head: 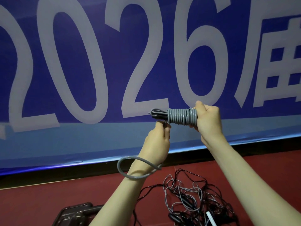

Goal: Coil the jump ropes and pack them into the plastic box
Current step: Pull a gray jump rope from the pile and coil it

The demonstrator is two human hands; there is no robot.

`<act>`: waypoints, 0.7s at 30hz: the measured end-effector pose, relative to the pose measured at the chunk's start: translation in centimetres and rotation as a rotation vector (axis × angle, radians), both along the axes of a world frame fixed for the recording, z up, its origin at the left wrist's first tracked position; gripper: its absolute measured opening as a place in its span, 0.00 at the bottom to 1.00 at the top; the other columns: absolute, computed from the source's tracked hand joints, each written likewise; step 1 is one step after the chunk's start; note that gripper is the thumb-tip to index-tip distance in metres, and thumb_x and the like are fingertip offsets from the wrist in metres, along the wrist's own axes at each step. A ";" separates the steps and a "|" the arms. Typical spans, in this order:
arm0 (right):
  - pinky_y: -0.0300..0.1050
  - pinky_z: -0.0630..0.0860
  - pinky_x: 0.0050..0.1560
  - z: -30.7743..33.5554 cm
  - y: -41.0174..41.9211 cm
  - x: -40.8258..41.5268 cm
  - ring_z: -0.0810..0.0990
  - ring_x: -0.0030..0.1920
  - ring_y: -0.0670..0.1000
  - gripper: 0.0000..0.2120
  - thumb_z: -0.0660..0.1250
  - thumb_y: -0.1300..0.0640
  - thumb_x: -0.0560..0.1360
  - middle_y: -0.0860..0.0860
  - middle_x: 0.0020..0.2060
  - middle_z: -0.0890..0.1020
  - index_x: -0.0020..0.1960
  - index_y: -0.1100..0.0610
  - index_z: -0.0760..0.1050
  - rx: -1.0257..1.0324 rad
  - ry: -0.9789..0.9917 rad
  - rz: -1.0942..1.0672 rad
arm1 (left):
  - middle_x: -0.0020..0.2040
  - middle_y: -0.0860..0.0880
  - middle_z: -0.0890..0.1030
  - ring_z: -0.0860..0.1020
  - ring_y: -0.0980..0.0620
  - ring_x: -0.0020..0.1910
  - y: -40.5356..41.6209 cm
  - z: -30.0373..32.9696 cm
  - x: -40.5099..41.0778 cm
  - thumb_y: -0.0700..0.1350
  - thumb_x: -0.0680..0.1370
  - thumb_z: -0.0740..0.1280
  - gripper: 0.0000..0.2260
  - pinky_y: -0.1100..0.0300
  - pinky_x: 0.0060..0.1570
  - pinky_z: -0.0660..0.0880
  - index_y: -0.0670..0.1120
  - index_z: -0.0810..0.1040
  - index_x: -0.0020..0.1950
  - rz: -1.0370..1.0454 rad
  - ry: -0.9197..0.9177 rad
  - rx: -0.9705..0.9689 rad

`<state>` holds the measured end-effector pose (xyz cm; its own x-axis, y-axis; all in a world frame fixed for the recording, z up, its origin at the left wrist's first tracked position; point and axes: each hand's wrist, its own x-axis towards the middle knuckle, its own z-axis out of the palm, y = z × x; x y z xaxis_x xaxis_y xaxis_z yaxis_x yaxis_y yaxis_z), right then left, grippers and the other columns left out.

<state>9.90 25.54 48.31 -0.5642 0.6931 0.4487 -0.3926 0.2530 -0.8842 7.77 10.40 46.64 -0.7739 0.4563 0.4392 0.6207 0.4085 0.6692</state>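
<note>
Coil: right hand [207, 119] grips wound grey rope [180, 118] around black handles [158, 114].
Tail: left hand [157, 141] pinches it; keep tension, tuck under last turn.
Loose loop [130, 167]: free it from left wrist first.

A large blue banner [114, 46] fills most of the view, rising behind and above the hands. It bears big pale grey numerals reading "2026" [91, 66], followed on the right by part of a large character cut off by the picture's edge. Along the banner's lower part runs a lighter blue band [65, 141], level with the wrists and below. Its bottom edge catches a bright glint of light on the left. Beneath it lies a dark strip [48, 178], then a dull red floor [32, 204] spreading under the forearms.
</note>
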 end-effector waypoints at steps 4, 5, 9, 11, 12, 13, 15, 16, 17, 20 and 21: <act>0.47 0.68 0.31 -0.4 0.9 -0.3 0.70 0.30 0.55 0.24 0.57 0.54 0.81 0.58 0.28 0.70 0.36 0.73 0.69 0.094 0.010 -0.134 | 0.48 0.42 0.78 0.74 0.43 0.41 -0.3 0.8 0.2 0.47 0.84 0.54 0.10 0.47 0.47 0.74 0.44 0.71 0.57 0.025 0.024 -0.190; 0.47 0.67 0.31 -0.5 0.9 -0.3 0.69 0.30 0.55 0.24 0.57 0.54 0.81 0.58 0.27 0.69 0.35 0.73 0.68 0.117 0.013 -0.163 | 0.48 0.42 0.79 0.75 0.42 0.43 -0.5 1.1 0.2 0.47 0.83 0.54 0.10 0.46 0.49 0.74 0.44 0.71 0.57 0.024 0.019 -0.242; 0.43 0.59 0.28 -0.9 0.3 0.1 0.62 0.27 0.49 0.25 0.56 0.56 0.82 0.54 0.24 0.64 0.29 0.65 0.62 0.277 -0.005 -0.245 | 0.49 0.41 0.79 0.75 0.43 0.41 -0.6 1.6 0.4 0.46 0.83 0.55 0.10 0.48 0.47 0.75 0.41 0.72 0.55 0.007 -0.053 -0.358; 0.43 0.55 0.27 -1.0 -0.2 0.2 0.58 0.25 0.48 0.25 0.57 0.58 0.82 0.50 0.22 0.61 0.27 0.58 0.57 0.358 0.014 -0.282 | 0.50 0.39 0.79 0.74 0.44 0.40 -0.8 1.8 0.5 0.43 0.83 0.55 0.10 0.50 0.44 0.74 0.38 0.72 0.56 0.000 -0.075 -0.393; 0.43 0.54 0.27 -1.1 -0.3 0.2 0.58 0.25 0.48 0.25 0.57 0.58 0.82 0.49 0.22 0.60 0.27 0.57 0.57 0.397 0.028 -0.299 | 0.51 0.38 0.79 0.73 0.44 0.39 -0.8 1.8 0.5 0.41 0.82 0.56 0.10 0.50 0.43 0.73 0.37 0.73 0.56 -0.008 -0.073 -0.421; 0.42 0.53 0.27 -1.2 -0.3 0.1 0.58 0.24 0.47 0.25 0.57 0.59 0.82 0.48 0.21 0.60 0.27 0.56 0.57 0.435 0.038 -0.315 | 0.50 0.39 0.80 0.74 0.44 0.40 -0.9 1.8 0.5 0.39 0.82 0.56 0.10 0.50 0.43 0.74 0.35 0.73 0.55 -0.016 -0.066 -0.450; 0.40 0.53 0.25 -1.5 -0.2 -0.1 0.59 0.23 0.47 0.25 0.57 0.59 0.82 0.47 0.21 0.61 0.27 0.54 0.57 0.496 0.038 -0.336 | 0.46 0.41 0.80 0.75 0.44 0.39 -1.3 1.9 0.3 0.39 0.82 0.57 0.11 0.51 0.43 0.75 0.35 0.76 0.54 -0.024 -0.033 -0.473; 0.42 0.54 0.26 -1.6 0.0 -0.1 0.59 0.23 0.47 0.24 0.57 0.59 0.82 0.47 0.21 0.61 0.27 0.54 0.57 0.520 0.034 -0.343 | 0.43 0.42 0.80 0.76 0.44 0.38 -1.6 1.9 0.1 0.41 0.82 0.58 0.11 0.53 0.40 0.75 0.36 0.77 0.52 -0.027 -0.031 -0.448; 0.43 0.54 0.26 -1.7 0.1 -0.1 0.59 0.23 0.47 0.24 0.57 0.59 0.82 0.47 0.21 0.61 0.28 0.54 0.57 0.548 0.028 -0.345 | 0.40 0.45 0.80 0.76 0.47 0.35 -1.8 1.9 0.0 0.42 0.82 0.59 0.11 0.56 0.37 0.73 0.37 0.78 0.49 -0.029 -0.040 -0.404; 0.43 0.53 0.28 -1.6 0.6 0.2 0.58 0.23 0.47 0.25 0.57 0.61 0.82 0.47 0.21 0.60 0.28 0.53 0.56 0.651 0.011 -0.319 | 0.35 0.51 0.78 0.73 0.52 0.32 -2.3 1.7 -0.3 0.44 0.81 0.60 0.11 0.60 0.32 0.68 0.41 0.78 0.45 -0.007 0.046 -0.349; 0.43 0.52 0.28 -1.4 0.9 0.3 0.58 0.23 0.48 0.25 0.57 0.61 0.82 0.47 0.21 0.60 0.28 0.53 0.56 0.684 -0.010 -0.291 | 0.36 0.51 0.78 0.74 0.51 0.33 -2.5 1.6 -0.3 0.45 0.81 0.60 0.10 0.58 0.33 0.69 0.42 0.78 0.46 -0.004 0.110 -0.353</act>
